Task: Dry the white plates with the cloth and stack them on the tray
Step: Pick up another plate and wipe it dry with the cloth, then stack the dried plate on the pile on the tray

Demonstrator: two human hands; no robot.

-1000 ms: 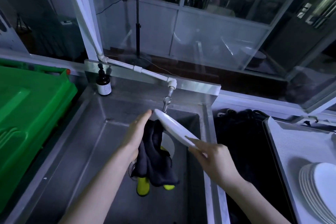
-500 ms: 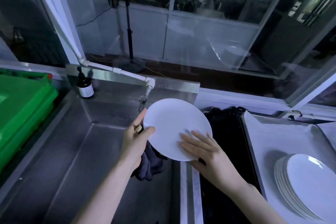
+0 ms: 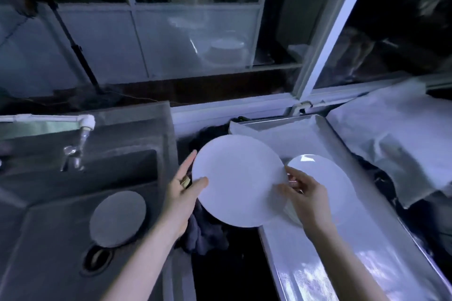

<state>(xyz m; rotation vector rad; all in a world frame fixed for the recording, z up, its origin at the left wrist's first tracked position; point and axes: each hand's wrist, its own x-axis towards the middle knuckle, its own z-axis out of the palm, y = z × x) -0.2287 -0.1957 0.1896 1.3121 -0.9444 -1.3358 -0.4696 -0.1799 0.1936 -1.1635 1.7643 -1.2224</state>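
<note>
Head view, blurred by motion. At far left is a matte stainless steel sink (image 3: 61,203) with one white pipe tap (image 3: 83,129) above it. One grey-looking plate (image 3: 118,218), round and flat, lies in the shaded basin beside the dark drain (image 3: 96,260). The left hand (image 3: 181,193) grips the left rim of a smooth, round white plate (image 3: 238,179), thumb on its face. One dark, soft cloth (image 3: 203,234) hangs bunched under that hand. The right hand (image 3: 305,200) pinches the same plate's right rim. This plate is held in the air between sink and tray, and its right edge overlaps one stack of white plates (image 3: 327,178), too blurred to count. The stack stands on a shiny, lined metal tray (image 3: 379,252). Crumpled white sheeting (image 3: 403,142) lies further right. Glass window panes (image 3: 195,32) run behind it all.
</note>
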